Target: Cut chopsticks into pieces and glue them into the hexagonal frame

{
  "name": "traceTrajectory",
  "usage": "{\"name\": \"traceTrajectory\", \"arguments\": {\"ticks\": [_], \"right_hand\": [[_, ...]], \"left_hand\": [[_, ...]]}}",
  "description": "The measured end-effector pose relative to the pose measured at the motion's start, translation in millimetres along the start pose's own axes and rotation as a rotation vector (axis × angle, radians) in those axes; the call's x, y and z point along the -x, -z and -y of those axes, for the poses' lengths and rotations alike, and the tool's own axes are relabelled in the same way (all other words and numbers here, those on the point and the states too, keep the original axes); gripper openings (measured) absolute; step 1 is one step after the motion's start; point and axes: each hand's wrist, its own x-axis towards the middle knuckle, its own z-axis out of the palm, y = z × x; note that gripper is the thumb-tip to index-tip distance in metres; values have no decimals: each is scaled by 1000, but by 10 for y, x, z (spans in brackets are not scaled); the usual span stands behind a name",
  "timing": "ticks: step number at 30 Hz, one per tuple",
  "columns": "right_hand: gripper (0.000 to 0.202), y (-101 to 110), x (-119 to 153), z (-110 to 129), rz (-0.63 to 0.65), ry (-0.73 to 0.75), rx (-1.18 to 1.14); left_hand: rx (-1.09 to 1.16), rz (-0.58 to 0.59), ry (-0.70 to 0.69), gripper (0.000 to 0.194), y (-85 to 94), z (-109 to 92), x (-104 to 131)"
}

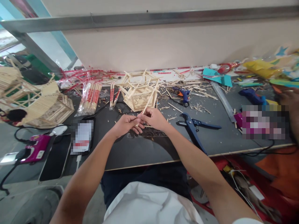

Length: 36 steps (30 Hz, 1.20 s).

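Observation:
In front of me my right hand (151, 119) pinches a pale wooden chopstick (145, 111), which slants up and away from the fingers. My left hand (128, 125) meets it at the stick's lower end, fingertips closed close against those of the right. A clear ruler (149, 133) lies flat on the table beneath both hands. Just beyond them stands a lantern-like frame built of wooden sticks (140, 93), with pieces jutting from its top. To the right rests a blue-handled cutter (193, 129), its jaws apart.
A blue glue gun (185, 95) lies among stick offcuts. Packed chopsticks (90, 98) and a larger stick structure (46, 102) are at left. Nearer are two phones (56, 157) and a magenta power strip (37, 149). Another person's hand (291, 99) shows at far right.

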Motion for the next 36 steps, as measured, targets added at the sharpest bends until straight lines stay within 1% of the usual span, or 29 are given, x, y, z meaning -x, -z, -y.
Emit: {"name": "traceTrajectory", "arguments": {"ticks": [8, 14, 21, 31, 36], "right_hand": [[45, 3, -10, -2, 11, -34, -51], [45, 2, -13, -31, 1, -1, -90], [45, -5, -18, -62, 2, -12, -112], [45, 9, -14, 26, 21, -47, -103], [44, -5, -16, 21, 9, -42, -110]], "left_hand": [[10, -1, -6, 56, -21, 10, 2], [12, -36, -16, 57, -59, -6, 2], [0, -27, -18, 50, -56, 7, 8], [8, -6, -15, 54, -51, 15, -1], [4, -13, -31, 54, -47, 23, 0]]}}
